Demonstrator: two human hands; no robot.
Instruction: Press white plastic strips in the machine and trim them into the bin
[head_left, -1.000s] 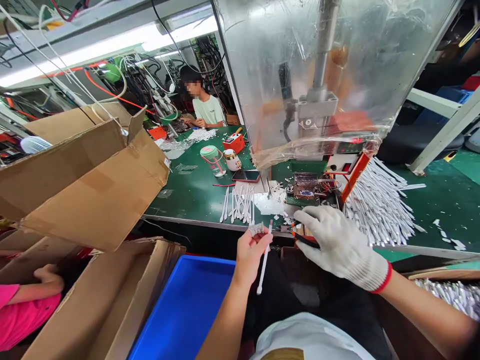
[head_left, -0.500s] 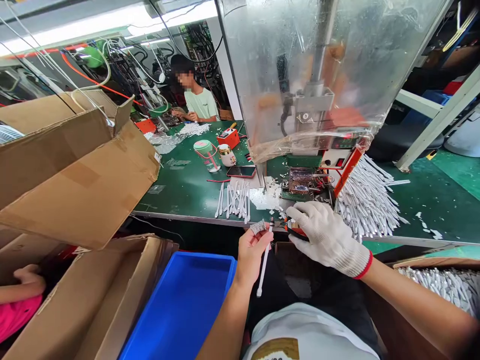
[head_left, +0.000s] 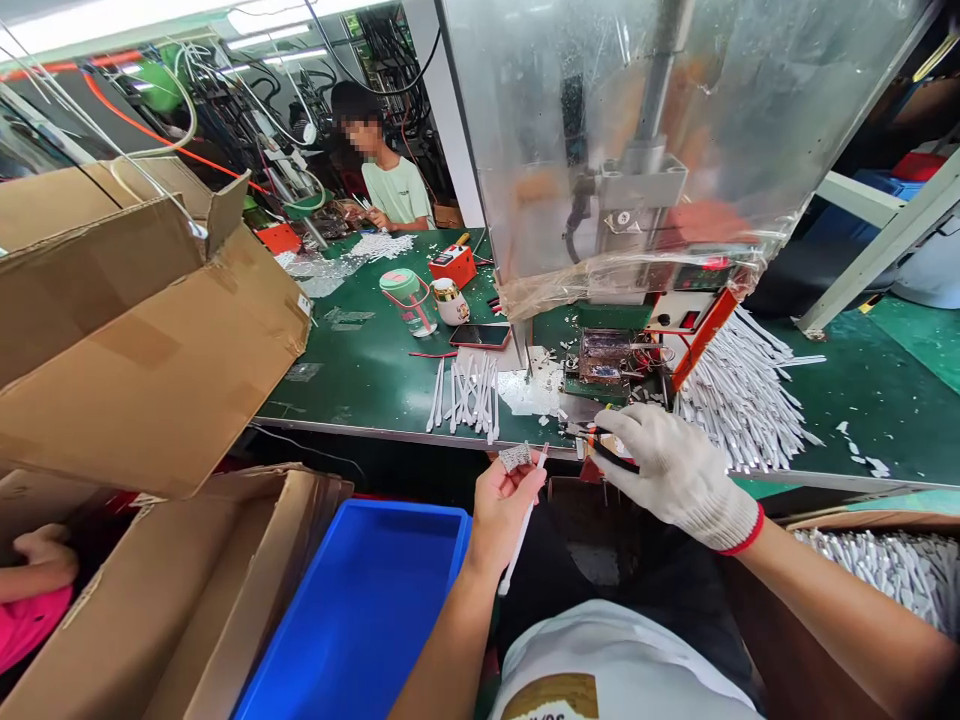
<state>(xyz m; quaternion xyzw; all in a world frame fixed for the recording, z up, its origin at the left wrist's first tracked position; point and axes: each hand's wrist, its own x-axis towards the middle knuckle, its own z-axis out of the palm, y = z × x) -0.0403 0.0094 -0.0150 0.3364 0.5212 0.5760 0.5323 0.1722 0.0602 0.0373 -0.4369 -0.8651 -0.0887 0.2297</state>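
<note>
My bare left hand (head_left: 501, 505) is closed on a thin white stick (head_left: 521, 528) and pinches a small silvery mesh piece (head_left: 516, 457) at its top. My right hand (head_left: 671, 468), in a white knit glove with a red cuff, grips a black and orange cutter (head_left: 609, 452) just right of the stick's tip. Both hands hover at the front edge of the green bench (head_left: 375, 380). A row of white sticks (head_left: 469, 392) lies on the bench ahead.
A machine behind a clear plastic shield (head_left: 637, 150) stands ahead. A big heap of white sticks (head_left: 742, 395) lies at right. A blue bin (head_left: 360, 620) and cardboard boxes (head_left: 150, 330) sit at left. A phone (head_left: 480, 336), cups, and another person (head_left: 386, 180) are farther back.
The white stick in my left hand has tilted, its tip leaning right toward the cutter. My right hand shifted slightly right. The view has drifted a little.
</note>
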